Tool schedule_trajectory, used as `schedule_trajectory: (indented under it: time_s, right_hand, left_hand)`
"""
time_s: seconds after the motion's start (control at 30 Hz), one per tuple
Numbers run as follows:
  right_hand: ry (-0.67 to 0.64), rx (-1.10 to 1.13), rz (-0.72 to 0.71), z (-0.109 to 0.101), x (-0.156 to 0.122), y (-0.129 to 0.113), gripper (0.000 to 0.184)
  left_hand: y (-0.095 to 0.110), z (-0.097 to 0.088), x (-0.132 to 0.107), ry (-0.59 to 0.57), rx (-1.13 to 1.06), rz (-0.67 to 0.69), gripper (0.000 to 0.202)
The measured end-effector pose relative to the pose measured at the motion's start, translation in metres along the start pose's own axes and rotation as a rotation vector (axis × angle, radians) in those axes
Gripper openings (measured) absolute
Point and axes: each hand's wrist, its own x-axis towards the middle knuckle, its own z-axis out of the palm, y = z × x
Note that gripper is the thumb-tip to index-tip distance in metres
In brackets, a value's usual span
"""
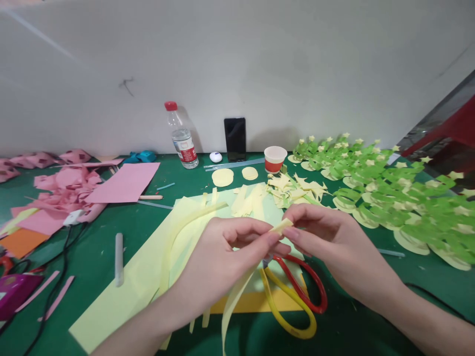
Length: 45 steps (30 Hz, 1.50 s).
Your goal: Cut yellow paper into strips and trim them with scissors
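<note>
Between my two hands is a long pale-yellow paper strip (236, 295), its top end pinched and its tail hanging down toward the table edge. My left hand (232, 252) grips the strip with thumb and forefinger. The fingertips of my right hand (322, 231) pinch the short folded end right beside. Just below lies a pair of scissors (293, 296) with red and yellow handles, blades hidden by my hands. Under them are pale-yellow and light-green paper sheets (126, 291), with more strips (176, 232) on top. Beyond my right hand sits a pile of yellow paper scraps (297, 188).
Green spiral paper trees (374, 173) with stars fill the right side. At the back stand a water bottle (181, 138), a phone (235, 139) and a paper cup (275, 159), with round yellow discs (222, 177) nearer. Pink paper (126, 183) and a black cable (64, 267) lie left.
</note>
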Motion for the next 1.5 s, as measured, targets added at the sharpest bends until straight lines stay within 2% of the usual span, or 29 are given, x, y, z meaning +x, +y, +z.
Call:
schedule_trajectory:
  time_s: [0.17, 0.33, 0.53, 0.8, 0.93, 1.07, 1.17, 1.37, 1.5]
  right_hand:
    - [-0.015, -0.037, 0.028, 0.0, 0.003, 0.002, 0.008]
    - [-0.021, -0.065, 0.025, 0.001, 0.004, 0.006, 0.009]
    - [-0.013, -0.083, 0.027, 0.001, 0.004, 0.006, 0.01]
    - [-0.048, -0.027, 0.064, -0.001, 0.007, 0.006, 0.016]
    - [-0.017, 0.02, 0.073, -0.001, 0.01, 0.005, 0.016]
    - [0.015, 0.036, 0.066, -0.002, 0.011, 0.004, 0.016]
    - [0.032, 0.013, 0.059, -0.002, 0.01, 0.005, 0.017]
    - [0.089, -0.044, 0.015, -0.004, 0.009, 0.005, 0.017]
    - [0.117, 0.02, 0.029, -0.007, 0.012, 0.005, 0.017]
  left_hand:
    - [-0.003, 0.0, 0.002, 0.113, 0.218, 0.177, 0.008]
    - [-0.007, 0.0, 0.007, 0.184, 0.259, 0.273, 0.006]
    - [-0.01, -0.002, 0.01, 0.174, 0.262, 0.196, 0.009]
    - [-0.012, -0.002, 0.012, 0.145, 0.313, 0.194, 0.013]
    - [-0.013, 0.0, 0.013, 0.151, 0.305, 0.21, 0.011]
    - [-0.01, 0.003, 0.012, 0.082, 0.212, 0.101, 0.019]
    - [-0.007, 0.003, 0.012, 0.075, 0.156, 0.003, 0.021]
    - [-0.008, 0.001, 0.014, 0.026, 0.013, -0.131, 0.018]
    - [-0.012, 0.0, 0.015, -0.024, -0.129, -0.193, 0.016]
